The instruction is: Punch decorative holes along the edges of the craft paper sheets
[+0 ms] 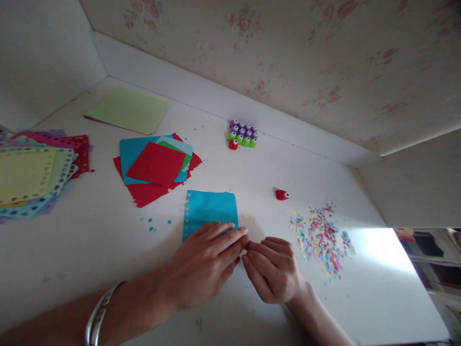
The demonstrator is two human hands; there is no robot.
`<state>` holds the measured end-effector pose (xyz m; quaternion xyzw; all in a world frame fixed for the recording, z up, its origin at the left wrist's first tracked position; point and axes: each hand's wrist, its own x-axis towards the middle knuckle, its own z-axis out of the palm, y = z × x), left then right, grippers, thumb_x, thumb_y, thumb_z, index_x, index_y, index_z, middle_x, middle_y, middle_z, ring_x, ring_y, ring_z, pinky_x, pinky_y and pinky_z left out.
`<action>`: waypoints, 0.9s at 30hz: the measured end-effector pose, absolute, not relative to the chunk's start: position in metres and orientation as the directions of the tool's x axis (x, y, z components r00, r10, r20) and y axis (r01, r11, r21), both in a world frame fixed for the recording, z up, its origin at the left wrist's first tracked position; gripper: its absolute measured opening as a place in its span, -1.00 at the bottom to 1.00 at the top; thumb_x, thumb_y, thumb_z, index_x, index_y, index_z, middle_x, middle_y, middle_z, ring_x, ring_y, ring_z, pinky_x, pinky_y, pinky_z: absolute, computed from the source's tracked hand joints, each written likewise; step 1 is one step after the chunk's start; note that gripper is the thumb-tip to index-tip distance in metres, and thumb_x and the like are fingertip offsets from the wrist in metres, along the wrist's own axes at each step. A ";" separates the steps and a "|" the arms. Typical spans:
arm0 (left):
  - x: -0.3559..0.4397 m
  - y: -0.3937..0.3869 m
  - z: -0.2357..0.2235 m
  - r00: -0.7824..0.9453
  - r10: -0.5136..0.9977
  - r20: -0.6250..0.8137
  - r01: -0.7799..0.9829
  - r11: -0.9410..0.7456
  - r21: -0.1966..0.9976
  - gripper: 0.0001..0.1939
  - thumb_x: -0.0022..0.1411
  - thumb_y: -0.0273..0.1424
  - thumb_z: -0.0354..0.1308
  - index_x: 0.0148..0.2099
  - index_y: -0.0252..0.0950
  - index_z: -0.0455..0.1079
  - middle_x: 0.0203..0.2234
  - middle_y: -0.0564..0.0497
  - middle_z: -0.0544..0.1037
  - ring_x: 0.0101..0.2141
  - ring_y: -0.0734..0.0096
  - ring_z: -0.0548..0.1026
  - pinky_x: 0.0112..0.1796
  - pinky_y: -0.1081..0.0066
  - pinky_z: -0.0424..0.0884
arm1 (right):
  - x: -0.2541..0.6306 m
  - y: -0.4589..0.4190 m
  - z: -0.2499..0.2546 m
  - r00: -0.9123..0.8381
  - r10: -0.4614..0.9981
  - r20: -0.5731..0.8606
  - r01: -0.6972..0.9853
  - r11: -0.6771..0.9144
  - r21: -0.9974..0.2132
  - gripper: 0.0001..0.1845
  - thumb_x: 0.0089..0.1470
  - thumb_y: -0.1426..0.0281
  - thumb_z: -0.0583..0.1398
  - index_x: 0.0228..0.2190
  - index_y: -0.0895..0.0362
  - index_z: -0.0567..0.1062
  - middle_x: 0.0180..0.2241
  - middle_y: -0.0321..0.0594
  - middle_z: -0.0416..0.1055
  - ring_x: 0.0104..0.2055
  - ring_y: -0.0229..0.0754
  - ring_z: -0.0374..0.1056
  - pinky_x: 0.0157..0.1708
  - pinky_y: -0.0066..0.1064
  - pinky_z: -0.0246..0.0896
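A blue sheet of paper (211,211) lies on the table, with a row of punched holes down its left edge. Across its lower right part rests my left hand (205,262), palm down with fingers stretched out; they cover that corner. My right hand (272,269) is closed just right of the paper, its fingers curled and fingertips pinched together against my left fingertips. Whatever sits in that pinch is hidden. Farther back lies a single red craft punch (282,194) with a white round top.
Several purple, green and red punches (243,133) stand grouped near the back wall. Colored paper bits (326,235) are heaped at right. To the left lie stacked red and blue papers (156,163), pale green sheets (127,109) and punched sheets (27,175). Blue cutouts (151,229) are scattered nearby.
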<state>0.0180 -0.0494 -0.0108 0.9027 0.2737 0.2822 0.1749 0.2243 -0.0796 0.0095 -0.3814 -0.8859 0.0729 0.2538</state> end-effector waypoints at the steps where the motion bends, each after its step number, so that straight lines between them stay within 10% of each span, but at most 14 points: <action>1: 0.020 -0.050 -0.011 0.691 0.592 0.414 0.399 -0.790 0.465 -0.65 0.41 -0.41 0.04 0.19 -0.33 0.36 0.16 -0.04 0.46 0.09 0.17 0.43 0.06 0.13 0.45 | 0.223 -0.079 0.009 -0.586 0.705 0.400 0.636 0.706 -0.312 -0.78 0.13 0.57 0.13 -0.52 0.12 0.33 -0.53 -0.24 0.45 -0.61 -0.29 0.14 -0.56 -0.34 -0.04; 15: 0.022 -0.041 -0.014 0.722 0.569 0.395 0.413 -0.811 0.413 -0.68 0.44 -0.43 -0.01 0.17 -0.29 0.38 0.14 -0.01 0.48 0.18 0.18 0.35 0.18 0.08 0.28 | 0.214 -0.076 -0.006 -0.506 0.716 0.480 0.662 0.680 -0.316 -0.73 0.19 0.57 0.07 -0.53 0.11 0.31 -0.63 -0.32 0.31 -0.64 -0.29 0.11 -0.55 -0.38 0.01; 27: 0.007 -0.042 -0.022 0.668 0.647 0.368 0.506 -0.758 0.413 -0.64 0.36 -0.37 0.11 0.17 -0.31 0.37 0.14 -0.10 0.47 0.13 0.10 0.41 0.15 0.01 0.32 | 0.224 -0.090 -0.005 -0.409 0.817 0.407 0.712 0.564 -0.418 -0.62 0.13 0.49 0.26 0.00 0.12 0.41 -0.03 -0.03 0.52 -0.21 -0.13 0.49 -0.28 -0.25 0.42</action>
